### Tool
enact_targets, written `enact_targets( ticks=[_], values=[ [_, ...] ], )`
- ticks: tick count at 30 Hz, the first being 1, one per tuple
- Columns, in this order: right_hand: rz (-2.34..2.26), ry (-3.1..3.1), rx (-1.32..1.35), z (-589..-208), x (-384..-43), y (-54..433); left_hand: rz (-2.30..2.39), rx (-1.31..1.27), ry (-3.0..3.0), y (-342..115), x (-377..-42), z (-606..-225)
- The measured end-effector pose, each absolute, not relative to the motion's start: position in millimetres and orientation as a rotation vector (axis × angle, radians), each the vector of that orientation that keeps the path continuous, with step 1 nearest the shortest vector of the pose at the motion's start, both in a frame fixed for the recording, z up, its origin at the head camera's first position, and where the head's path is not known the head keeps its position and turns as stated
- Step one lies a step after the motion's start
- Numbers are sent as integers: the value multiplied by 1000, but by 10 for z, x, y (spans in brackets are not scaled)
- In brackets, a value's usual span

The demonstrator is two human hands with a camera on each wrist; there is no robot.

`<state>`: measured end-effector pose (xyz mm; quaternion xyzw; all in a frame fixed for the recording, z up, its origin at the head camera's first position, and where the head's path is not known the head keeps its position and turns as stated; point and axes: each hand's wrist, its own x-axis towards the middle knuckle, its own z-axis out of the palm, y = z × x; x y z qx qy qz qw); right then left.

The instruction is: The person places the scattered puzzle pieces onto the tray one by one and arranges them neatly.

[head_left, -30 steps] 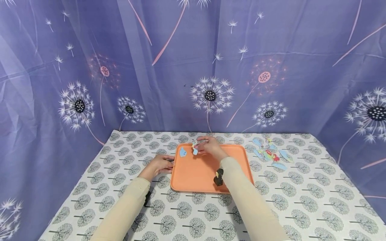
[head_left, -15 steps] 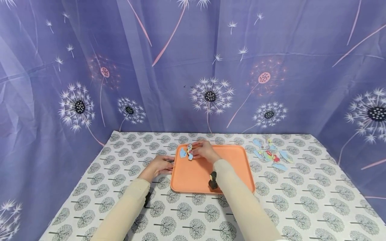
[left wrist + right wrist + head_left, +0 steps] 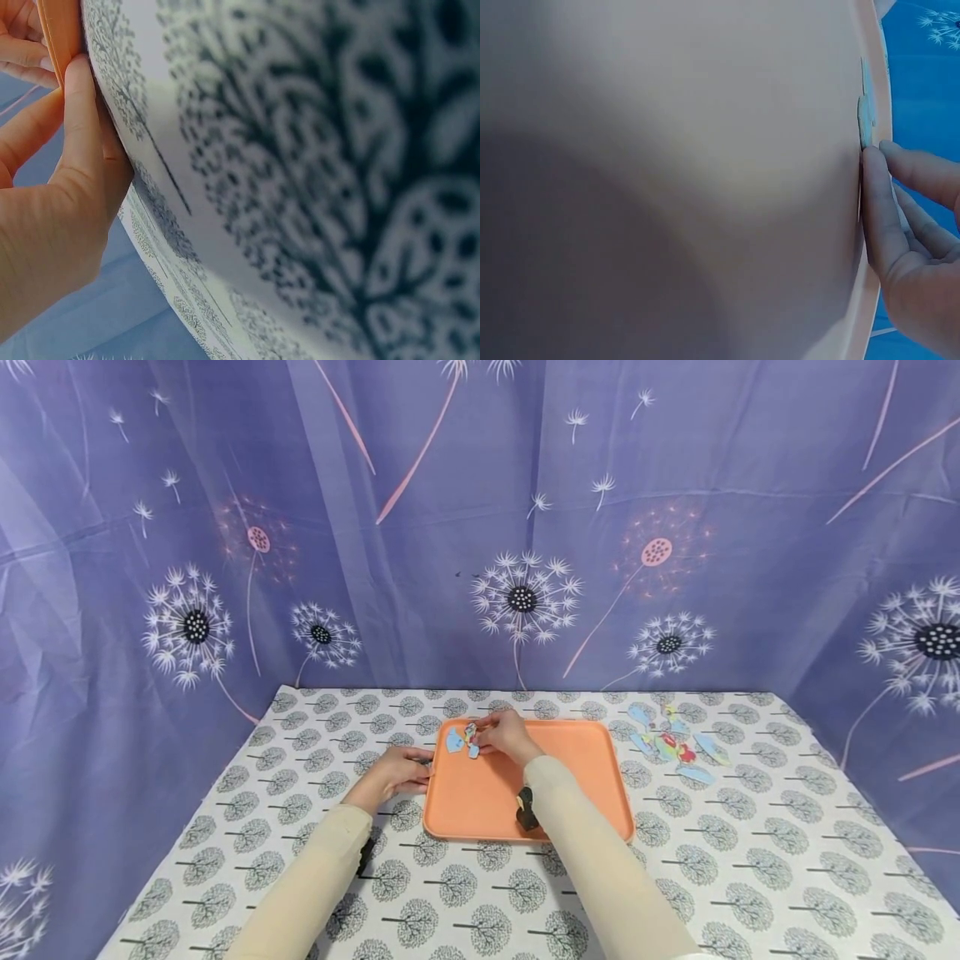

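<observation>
An orange tray (image 3: 480, 802) lies on the tree-patterned cloth. Near its far left corner is a light-blue flat puzzle piece (image 3: 454, 741), with a second, multicoloured puzzle piece (image 3: 473, 751) right beside it. My right hand (image 3: 512, 737) pinches this second piece at its right edge, low over the tray floor. In the right wrist view, thumb and finger meet at the end of the thin piece (image 3: 865, 124). My left hand (image 3: 397, 771) grips the tray's left rim, thumb on one side and fingers on the other, as the left wrist view also shows.
Several loose puzzle pieces (image 3: 666, 745), blue, red, green and yellow, lie scattered on the cloth right of the tray. A dark band (image 3: 527, 810) sits at the right wrist. Behind the table hangs a purple dandelion-print curtain (image 3: 420, 610).
My right hand has moved left and slightly down with the multicoloured puzzle piece, bringing it beside the light-blue one; over the last half second it hardly moves. The left hand stays at the rim.
</observation>
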<state>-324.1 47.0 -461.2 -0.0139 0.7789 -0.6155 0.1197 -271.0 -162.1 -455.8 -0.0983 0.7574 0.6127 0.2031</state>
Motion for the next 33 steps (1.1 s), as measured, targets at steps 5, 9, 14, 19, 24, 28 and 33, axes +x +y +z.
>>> enact_targets(
  ticks=[5, 9, 14, 19, 24, 28, 33],
  values=[
    [-1780, 2299, -28, -4614, -3244, 481, 1704, -275, 2119, -1615, -2712, -4565],
    [-1789, 2302, -26, -4603, -3238, 512, 1701, -280, 2120, -1613, -2714, -4571],
    [-1826, 2270, -22, -4561, -3243, 572, 1706, -275, 2124, -1614, -2702, -4556],
    [-1837, 2273, 3, -4496, -3282, 691, 1705, -272, 2133, -1615, -2700, -4564],
    [-1871, 2281, -59, -4395, -3304, 874, 1691, -278, 2148, -1623, -2697, -4583],
    [-1873, 2343, -112, -4316, -3305, 1037, 1692, -268, 2146, -1624, -2695, -4576],
    [-1891, 2414, -119, -4230, -3291, 1293, 1701, -260, 2130, -1622, -2696, -4569]
  ],
)
